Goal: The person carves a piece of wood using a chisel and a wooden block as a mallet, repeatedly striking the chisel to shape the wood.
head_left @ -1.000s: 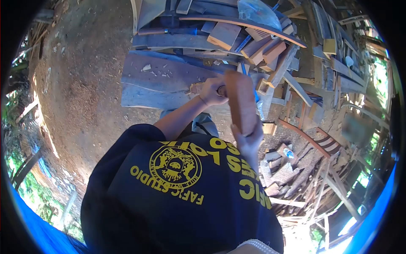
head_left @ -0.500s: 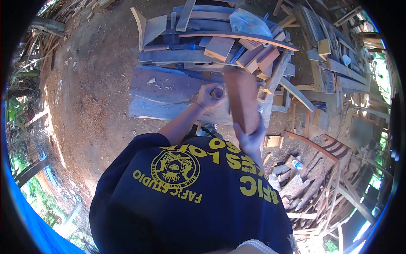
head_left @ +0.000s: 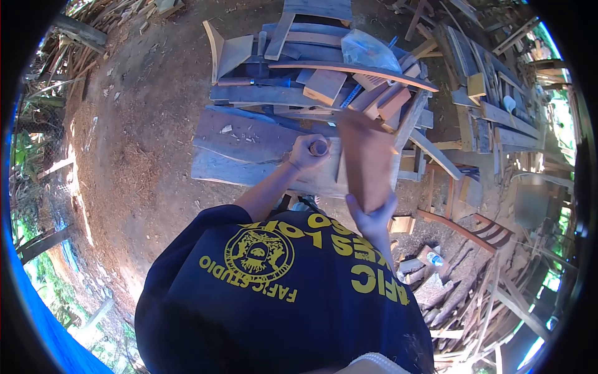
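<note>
My left hand [head_left: 306, 153] is closed in a fist around an upright round wooden handle [head_left: 319, 148], seen end-on. Whatever lies below the fist is hidden. Under that hand is a broad plank [head_left: 243, 137] with a few pale chips on it. My right hand [head_left: 372, 217] grips the near end of a long brown wooden block [head_left: 369, 159]. Motion blurs the block's far end, which is just right of the left fist and apart from the handle.
Beyond the plank lie a chisel-like tool [head_left: 252, 81], a long curved wooden strip [head_left: 349, 67], several blocks [head_left: 324, 86] and a clear plastic bag [head_left: 371, 51]. Stacked boards [head_left: 507, 115] stand at the right. A reddish wooden frame [head_left: 461, 229] and scrap wood lie nearer, right of my body.
The view has shifted slightly, so the bench appears lower. The block's far end has swung a little to the right, away from the left fist. Both hands keep their grips.
</note>
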`<state>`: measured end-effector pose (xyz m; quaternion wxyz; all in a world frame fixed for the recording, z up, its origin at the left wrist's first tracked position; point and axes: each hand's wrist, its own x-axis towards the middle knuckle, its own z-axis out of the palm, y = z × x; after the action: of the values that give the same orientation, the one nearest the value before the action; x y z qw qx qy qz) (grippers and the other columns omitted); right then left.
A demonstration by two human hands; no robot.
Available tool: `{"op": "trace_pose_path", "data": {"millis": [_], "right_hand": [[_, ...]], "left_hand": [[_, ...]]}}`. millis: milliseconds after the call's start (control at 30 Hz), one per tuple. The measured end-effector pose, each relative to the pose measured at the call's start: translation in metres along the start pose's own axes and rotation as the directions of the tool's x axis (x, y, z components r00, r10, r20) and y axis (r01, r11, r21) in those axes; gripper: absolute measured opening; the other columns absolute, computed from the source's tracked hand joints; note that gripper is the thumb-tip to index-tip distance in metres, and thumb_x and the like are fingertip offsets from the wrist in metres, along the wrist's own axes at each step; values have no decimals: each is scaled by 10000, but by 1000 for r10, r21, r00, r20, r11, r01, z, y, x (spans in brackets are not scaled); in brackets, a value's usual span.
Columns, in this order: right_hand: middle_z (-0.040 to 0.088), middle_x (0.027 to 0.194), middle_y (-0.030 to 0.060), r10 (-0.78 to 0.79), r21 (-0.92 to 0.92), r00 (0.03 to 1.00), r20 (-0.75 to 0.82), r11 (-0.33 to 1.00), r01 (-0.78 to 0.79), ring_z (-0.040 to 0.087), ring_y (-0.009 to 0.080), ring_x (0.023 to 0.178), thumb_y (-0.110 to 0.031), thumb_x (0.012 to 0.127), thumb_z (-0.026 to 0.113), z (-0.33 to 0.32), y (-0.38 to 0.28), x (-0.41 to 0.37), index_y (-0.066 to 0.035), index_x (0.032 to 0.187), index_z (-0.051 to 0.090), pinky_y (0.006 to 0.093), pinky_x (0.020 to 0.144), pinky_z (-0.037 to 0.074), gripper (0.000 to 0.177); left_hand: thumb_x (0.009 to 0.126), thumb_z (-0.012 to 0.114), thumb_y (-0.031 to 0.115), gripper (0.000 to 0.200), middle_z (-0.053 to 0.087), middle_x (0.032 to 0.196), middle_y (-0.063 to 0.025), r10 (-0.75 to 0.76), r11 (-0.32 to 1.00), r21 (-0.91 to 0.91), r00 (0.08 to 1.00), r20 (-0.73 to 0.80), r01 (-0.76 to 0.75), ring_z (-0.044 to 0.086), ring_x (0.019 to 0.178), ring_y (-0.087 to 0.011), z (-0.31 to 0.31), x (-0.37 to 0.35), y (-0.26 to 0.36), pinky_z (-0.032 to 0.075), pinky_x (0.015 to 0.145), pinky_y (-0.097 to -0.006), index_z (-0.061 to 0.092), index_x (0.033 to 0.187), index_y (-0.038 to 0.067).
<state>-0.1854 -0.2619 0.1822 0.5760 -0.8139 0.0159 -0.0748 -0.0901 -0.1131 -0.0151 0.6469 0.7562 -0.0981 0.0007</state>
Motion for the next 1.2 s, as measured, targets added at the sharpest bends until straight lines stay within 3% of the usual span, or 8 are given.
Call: {"op": "trace_pose_path", "data": {"millis": [167, 300, 567, 700, 767, 800, 1000, 1200], "right_hand": [[661, 926, 186, -236, -117, 972, -19, 966, 232, 661, 216, 882, -173, 640, 742, 13, 52, -10, 47, 1025, 609, 338, 766, 511, 463], [660, 811, 117, 411, -229, 894, 178, 901, -369, 623, 197, 763, -234, 668, 766, 20, 23, 9, 63, 972, 618, 352, 732, 496, 450], [651, 969, 125, -26, 392, 939, -343, 904, 168, 628, 176, 867, -101, 662, 730, 11, 32, -7, 73, 1093, 560, 318, 777, 494, 495], [656, 944, 135, 266, -12, 959, 99, 964, -267, 627, 180, 863, -153, 650, 742, 32, 45, -11, 69, 1062, 574, 316, 776, 489, 498], [660, 932, 137, 515, 46, 820, 250, 840, -541, 630, 184, 854, -171, 646, 747, 32, 28, -5, 67, 1043, 583, 318, 769, 491, 491], [661, 926, 140, 441, 103, 878, 188, 880, -464, 629, 181, 851, -173, 649, 747, 25, 20, -3, 65, 1031, 587, 317, 769, 491, 478], [633, 827, 101, -201, 157, 958, -202, 959, 234, 603, 172, 681, -150, 677, 691, 8, 16, -6, 56, 978, 592, 316, 672, 477, 378], [615, 695, 109, 391, -136, 908, 150, 918, -373, 604, 171, 632, -182, 637, 726, 26, 18, 7, 41, 922, 609, 324, 622, 473, 380]], "left_hand": [[711, 766, 116, 158, 604, 669, -7, 32, 987, -159, 999, 11, -29, 567, 625, -95, 4, -2, -23, 471, 604, -270, 615, 719, 73], [724, 748, 51, 136, 566, 663, 49, 133, 977, -153, 985, -111, -149, 505, 638, -50, 16, 4, -29, 438, 615, -235, 613, 725, 70], [721, 725, 137, 122, 638, 688, -39, 1, 997, -80, 1000, 15, 0, 598, 619, -106, 0, 3, 5, 489, 614, -268, 624, 739, 70], [755, 678, 51, 129, 546, 619, 7, -363, 658, -706, 932, 7, 262, 510, 620, -63, 20, 9, -17, 443, 586, -254, 576, 677, 64], [736, 708, 95, 113, 595, 659, -10, -78, 950, -307, 995, -63, 55, 562, 632, -76, 8, 7, -17, 473, 600, -264, 600, 715, 69], [718, 738, 138, 135, 645, 699, -26, 208, 966, 152, 978, 15, -207, 614, 643, -88, 3, 5, -16, 502, 614, -274, 624, 754, 75], [735, 765, 95, 246, 633, 921, -44, -90, 994, -44, 979, 184, 100, 579, 809, -76, -6, 0, -1, 495, 688, -284, 601, 915, 63], [742, 733, 59, 145, 544, 638, 54, -34, 903, -428, 982, -184, -49, 475, 602, -55, 39, 11, -66, 431, 582, -248, 599, 685, 62]]}}
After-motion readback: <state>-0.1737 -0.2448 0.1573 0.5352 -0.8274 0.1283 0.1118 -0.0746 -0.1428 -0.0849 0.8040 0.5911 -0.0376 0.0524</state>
